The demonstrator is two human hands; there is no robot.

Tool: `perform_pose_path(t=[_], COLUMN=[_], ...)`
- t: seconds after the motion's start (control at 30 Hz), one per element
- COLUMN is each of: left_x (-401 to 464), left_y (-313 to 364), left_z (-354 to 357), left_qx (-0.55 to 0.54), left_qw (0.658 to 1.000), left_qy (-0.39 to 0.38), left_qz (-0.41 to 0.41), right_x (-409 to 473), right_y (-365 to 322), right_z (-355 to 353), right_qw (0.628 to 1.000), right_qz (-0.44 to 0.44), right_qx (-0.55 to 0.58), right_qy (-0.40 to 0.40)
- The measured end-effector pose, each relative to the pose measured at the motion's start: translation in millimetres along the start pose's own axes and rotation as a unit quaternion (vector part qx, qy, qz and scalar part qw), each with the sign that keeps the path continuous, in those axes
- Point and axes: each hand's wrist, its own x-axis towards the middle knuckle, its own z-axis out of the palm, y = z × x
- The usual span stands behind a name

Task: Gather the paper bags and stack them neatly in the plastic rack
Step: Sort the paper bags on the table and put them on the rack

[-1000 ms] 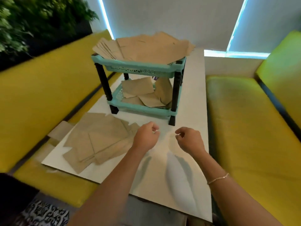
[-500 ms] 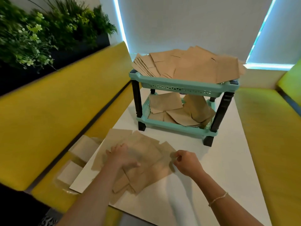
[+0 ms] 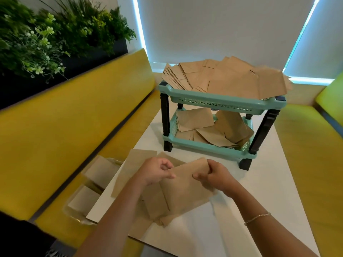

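Brown paper bag (image 3: 185, 184) is pinched at its top by the left hand (image 3: 156, 171) and right hand (image 3: 215, 178), near the green rack (image 3: 217, 102) on the white table (image 3: 259, 182).

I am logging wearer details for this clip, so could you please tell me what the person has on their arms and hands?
Both forearms are bare, with no sleeves in view. The left hand wears nothing: no glove, ring or watch shows. The right hand is also ungloved, and a thin, light chain bracelet circles that wrist.
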Motion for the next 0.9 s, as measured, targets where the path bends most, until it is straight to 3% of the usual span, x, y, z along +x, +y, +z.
perform_pose_path(t=[0.1,0.27,0.53,0.73,0.9], left_x=[-1.1,-1.6,2.5,-6.4,-15.7], left_y=[10.3,27.5,83.3,142.6,180.1], left_z=[3.2,12.8,71.9,141.0,203.8], left_qx=[-0.034,-0.101,-0.175,-0.176,-0.208], left_qw=[0.999,0.995,0.983,0.983,0.976], left_qy=[-0.017,-0.015,-0.052,-0.01,0.027], left_qz=[0.006,0.014,0.032,0.048,0.054], right_x=[-3.7,-19.0,-72.4,-128.5,-183.9], right_y=[0.4,7.4,60.4,124.1,198.6], right_z=[-9.9,-48.4,-120.6,-179.0,-228.7], right_qw=[0.999,0.988,0.979,0.98,0.972], right_qz=[0.008,0.041,0.055,0.102,0.171], right_qx=[0.031,0.147,0.194,0.161,0.087], right_qy=[0.025,-0.012,0.02,0.055,0.139])
